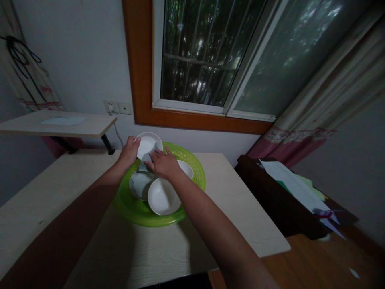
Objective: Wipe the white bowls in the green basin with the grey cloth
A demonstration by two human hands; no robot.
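My left hand (130,151) grips the left rim of a white plate (147,141), which is tilted up above a green plastic basket (198,168). A grey-blue cloth (145,162) lies under the fingers of my right hand (164,161), against the plate's lower right part. The thumb and fingers of that hand press on the cloth. Below my hands, inside the basket, sit a white bowl (164,196) and a patterned pale bowl (140,184). Another white bowl (186,169) is partly hidden behind my right wrist.
The basket stands on a light wooden table (237,200). A raised shelf (60,124) with a paper on it is at the left. Behind are a wall socket (111,106) and a barred window (201,60). Papers (294,184) lie on a dark piece of furniture at the right.
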